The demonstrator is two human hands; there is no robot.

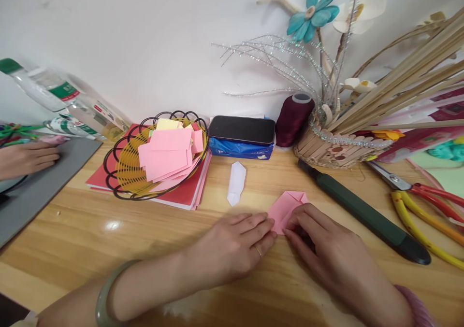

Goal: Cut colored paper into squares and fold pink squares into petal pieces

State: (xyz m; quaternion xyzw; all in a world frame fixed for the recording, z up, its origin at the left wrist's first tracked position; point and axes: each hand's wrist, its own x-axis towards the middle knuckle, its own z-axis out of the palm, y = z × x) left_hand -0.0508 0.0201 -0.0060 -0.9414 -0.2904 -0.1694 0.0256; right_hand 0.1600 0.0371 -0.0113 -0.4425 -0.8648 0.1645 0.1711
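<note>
A small sheet of pink paper [284, 211] with folded upper corners lies on the wooden table in front of me. My left hand [237, 242] rests flat, its outstretched fingertips pressing on the paper's left edge. At the opposite side, my right hand [322, 240] has thumb and fingers closed on the paper's right edge, covering part of it. A folded white paper piece [236, 183] lies just beyond my left hand, touched by neither hand.
A basket [125, 170] of pink and yellow paper slips sits on red paper sheets [192, 196]. Behind are a phone [242, 129] on a blue packet [241, 148] and a maroon thread spool [294, 119]. A dark green tool [366, 211] and scissors [402, 183] lie right. Another person's hand [31, 159] is left.
</note>
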